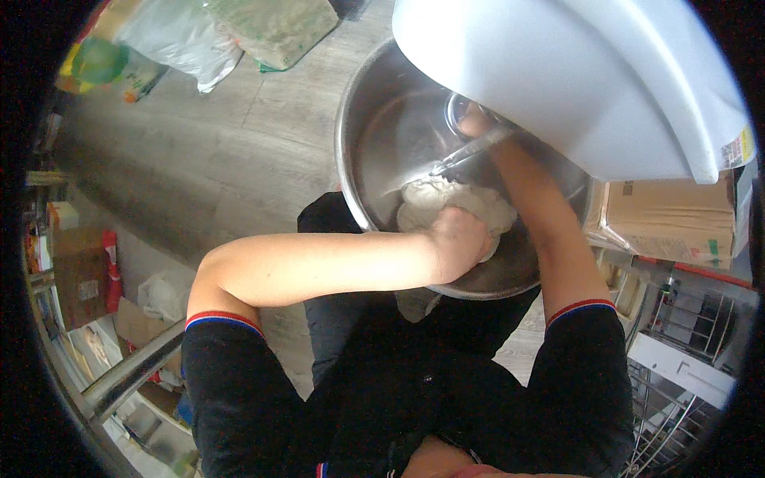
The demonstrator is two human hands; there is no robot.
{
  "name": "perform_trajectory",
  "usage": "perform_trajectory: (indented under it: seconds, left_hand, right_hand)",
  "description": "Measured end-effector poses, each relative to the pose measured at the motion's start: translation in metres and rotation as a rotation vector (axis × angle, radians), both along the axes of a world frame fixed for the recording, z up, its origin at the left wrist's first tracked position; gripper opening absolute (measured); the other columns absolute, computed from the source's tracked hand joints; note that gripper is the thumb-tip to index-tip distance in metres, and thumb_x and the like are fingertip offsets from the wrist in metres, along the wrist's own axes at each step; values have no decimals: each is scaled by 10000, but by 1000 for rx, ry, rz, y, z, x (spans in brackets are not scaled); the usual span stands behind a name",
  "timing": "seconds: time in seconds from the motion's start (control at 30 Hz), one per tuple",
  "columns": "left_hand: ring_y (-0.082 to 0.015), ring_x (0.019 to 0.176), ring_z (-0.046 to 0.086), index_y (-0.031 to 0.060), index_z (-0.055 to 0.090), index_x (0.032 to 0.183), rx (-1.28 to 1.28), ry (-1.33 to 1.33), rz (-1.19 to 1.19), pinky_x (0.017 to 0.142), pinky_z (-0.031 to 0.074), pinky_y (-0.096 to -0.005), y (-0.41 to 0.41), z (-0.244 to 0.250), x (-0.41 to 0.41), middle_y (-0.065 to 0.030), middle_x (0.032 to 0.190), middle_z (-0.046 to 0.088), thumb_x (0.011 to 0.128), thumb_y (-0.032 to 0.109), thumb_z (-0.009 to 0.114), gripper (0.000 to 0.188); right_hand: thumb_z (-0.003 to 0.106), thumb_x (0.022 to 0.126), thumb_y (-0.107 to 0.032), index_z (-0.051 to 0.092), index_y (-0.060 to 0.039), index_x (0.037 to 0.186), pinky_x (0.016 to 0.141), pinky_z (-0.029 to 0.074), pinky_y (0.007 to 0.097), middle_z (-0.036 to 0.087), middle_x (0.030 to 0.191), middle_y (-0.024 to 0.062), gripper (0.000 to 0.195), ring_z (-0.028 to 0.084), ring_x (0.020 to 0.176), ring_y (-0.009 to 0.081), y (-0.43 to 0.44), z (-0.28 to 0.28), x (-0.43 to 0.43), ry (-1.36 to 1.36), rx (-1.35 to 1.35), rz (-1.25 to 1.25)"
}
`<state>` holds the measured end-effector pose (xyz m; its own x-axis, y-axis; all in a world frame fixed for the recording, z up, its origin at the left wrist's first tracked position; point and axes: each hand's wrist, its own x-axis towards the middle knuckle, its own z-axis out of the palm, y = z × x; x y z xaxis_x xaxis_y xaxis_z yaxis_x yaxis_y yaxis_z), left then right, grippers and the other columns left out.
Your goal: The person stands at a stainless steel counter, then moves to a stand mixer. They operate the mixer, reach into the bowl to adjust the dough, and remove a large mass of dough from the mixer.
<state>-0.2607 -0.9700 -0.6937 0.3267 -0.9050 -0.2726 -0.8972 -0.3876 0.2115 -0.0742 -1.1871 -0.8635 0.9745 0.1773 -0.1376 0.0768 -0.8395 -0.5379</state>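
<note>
A large steel mixing bowl (351, 179) sits before me, under the white head of a dough mixer (538, 77). Pale, soft dough (433, 191) lies in it toward my side. My left hand (460, 233) is curled into the dough, its fingertips hidden from view. Deeper in the bowl, my right hand (475, 122) is at a shiny curved metal part (452, 113) below the mixer head; its fingers are mostly hidden, so its grip is unclear. A slanting metal bar (469, 152) runs from under the head down to the dough.
Filled sacks (275, 30) and a white plastic bag (185, 48) lie on the wood-look floor (239, 149). A cardboard box (666, 215) stands right of the bowl, above wire racks (687, 322). Shelves with boxes (80, 275) and a metal rail (134, 370) are at left.
</note>
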Motion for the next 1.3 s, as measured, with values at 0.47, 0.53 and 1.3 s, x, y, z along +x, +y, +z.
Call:
perform_trajectory:
  seconds: [0.47, 0.53, 1.3]
  left_hand:
    - [-249, 816, 682, 64, 717, 811, -26, 59, 59, 682, 544, -341, 1, 0, 2, -102, 845, 688, 761, 109, 586, 147]
    - [-247, 798, 685, 59, 717, 795, -57, 58, 62, 677, 544, -342, 1, -5, 3, -103, 820, 688, 765, 120, 580, 153]
    - [-321, 826, 638, -27, 648, 848, -98, 137, 72, 733, 522, -403, 5, -6, 8, -179, 926, 614, 771, 273, 676, 311]
  right_hand:
    - [603, 816, -212, 636, -12, 879, 707, 481, 406, 646, 800, 184, 212, 621, 751, 325, 7, -3, 11, -25, 14, 7]
    - [603, 814, -210, 637, -13, 875, 704, 481, 406, 646, 797, 184, 209, 621, 748, 325, 2, -1, 16, -37, 22, 12]
    - [606, 793, -186, 653, -20, 836, 672, 486, 412, 649, 768, 178, 178, 626, 717, 324, -20, 47, -32, 174, -208, 180]
